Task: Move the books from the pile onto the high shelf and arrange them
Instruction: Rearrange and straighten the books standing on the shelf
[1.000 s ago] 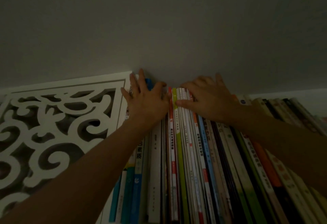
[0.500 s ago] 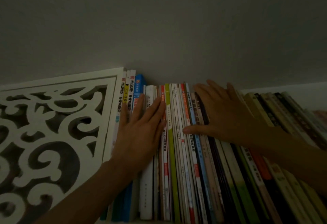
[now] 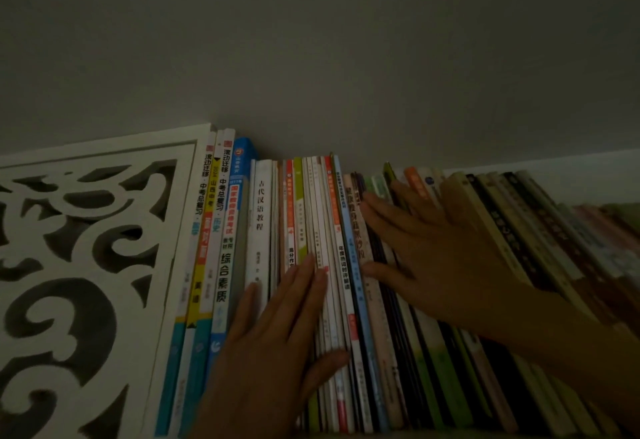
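A long row of upright books (image 3: 332, 230) fills the high shelf just under the ceiling, spines facing me. My left hand (image 3: 277, 341) lies flat with straight fingers on the spines of the white and thin books left of centre. My right hand (image 3: 433, 251) rests flat on the darker spines to the right, fingers spread and pointing left, thumb low near a pale blue spine (image 3: 349, 251). Neither hand holds a book. The pile is out of view.
A white carved lattice panel (image 3: 86, 265) bounds the row on the left. The grey ceiling (image 3: 311, 40) sits close above the book tops. More books (image 3: 554, 237) lean on at the right, blurred. The shelf's white back wall (image 3: 554, 164) shows behind them.
Both hands have slid down the spines from the book tops toward me. The view has dropped a little, showing more of the left spines.
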The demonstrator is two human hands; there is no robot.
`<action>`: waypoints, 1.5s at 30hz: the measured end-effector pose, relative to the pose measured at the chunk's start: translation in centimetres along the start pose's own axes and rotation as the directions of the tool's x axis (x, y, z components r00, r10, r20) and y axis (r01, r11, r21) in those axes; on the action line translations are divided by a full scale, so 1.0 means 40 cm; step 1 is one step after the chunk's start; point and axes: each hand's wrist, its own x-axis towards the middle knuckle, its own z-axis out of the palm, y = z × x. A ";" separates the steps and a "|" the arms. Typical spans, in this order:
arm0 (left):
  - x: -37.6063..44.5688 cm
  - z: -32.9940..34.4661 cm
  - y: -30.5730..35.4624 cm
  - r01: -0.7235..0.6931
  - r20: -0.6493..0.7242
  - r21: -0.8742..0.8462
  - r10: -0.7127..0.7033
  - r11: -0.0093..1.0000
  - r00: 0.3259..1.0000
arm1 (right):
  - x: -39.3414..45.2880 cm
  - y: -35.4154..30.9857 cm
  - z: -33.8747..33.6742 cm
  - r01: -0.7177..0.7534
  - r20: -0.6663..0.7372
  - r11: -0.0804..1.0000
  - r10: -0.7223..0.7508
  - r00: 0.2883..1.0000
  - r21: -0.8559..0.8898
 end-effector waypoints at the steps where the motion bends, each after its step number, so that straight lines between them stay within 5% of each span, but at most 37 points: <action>1: -0.002 -0.003 0.002 0.008 -0.004 -0.002 -0.008 1.000 1.000 | 0.003 0.001 0.000 -0.002 -0.006 1.000 0.003 1.000 0.006; 6: -0.015 -0.028 0.017 0.028 0.000 0.025 -0.028 0.999 1.000 | 0.026 0.017 -0.061 0.029 0.205 0.999 -0.035 0.978 0.031; 11: 0.024 -0.081 0.048 0.053 -0.122 -0.070 -0.061 0.996 0.991 | 0.145 0.020 -0.102 -0.066 0.096 0.906 0.028 0.995 0.419; 17: 0.037 -0.029 0.063 0.008 -0.067 0.133 0.001 0.991 0.998 | 0.268 0.052 -0.118 -0.085 0.444 0.917 -0.107 0.889 0.390; 25: 0.037 -0.042 0.060 -0.013 -0.037 0.196 0.021 0.980 0.999 | 0.291 0.053 -0.095 -0.227 0.484 0.887 0.004 0.875 0.403; 30: 0.052 -0.083 0.072 0.014 -0.052 0.066 -0.011 0.998 0.999 | 0.229 0.153 -0.121 -0.349 0.375 0.645 0.104 0.921 0.680; 34: 0.073 -0.078 0.143 -0.002 -0.055 0.018 0.003 1.000 0.998 | 0.141 0.222 -0.124 -0.342 0.474 0.704 0.010 0.881 0.622; 45: 0.095 -0.006 0.201 0.004 0.013 0.005 -0.004 1.000 1.000 | 0.188 0.179 -0.118 -0.288 0.479 0.704 -0.084 0.874 0.649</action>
